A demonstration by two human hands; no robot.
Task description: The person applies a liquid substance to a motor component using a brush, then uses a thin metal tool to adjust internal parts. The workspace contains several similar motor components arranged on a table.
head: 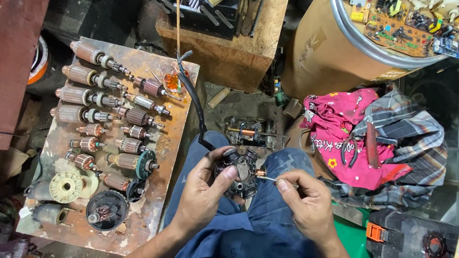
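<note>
Head view, looking straight down at my lap: I am sitting in blue trousers and holding a small black motor part [240,172], round and dark with copper windings showing, just above my knees. My left hand [204,194] is wrapping around the left side of the motor part, thumb pressing on its top face, fingers closing firmly on it. My right hand [303,202] is sitting just right of the motor part, pinching a thin metal tool [270,179] between thumb and forefinger; the tool's tip is touching the right edge of the motor part, where a bit of copper is showing.

A black cable [192,103] is running up and away from the motor part, towards the upper left.

Left of the motor part, a rusty metal board [172,139] is carrying rows of copper-wound armatures [91,78], with a cream plastic fan wheel [66,187] and a round black housing [106,211] at its near end.

Right of the motor part, a pink cloth [334,122] is lying on a checked cloth [417,142], and pliers [349,152] are resting on the pink one.

Beyond the motor part, to the upper right, a tan drum [326,47] is standing filled with circuit boards [399,27]. Directly beyond it, a wooden block [239,56] is holding a black tray of tools.
</note>
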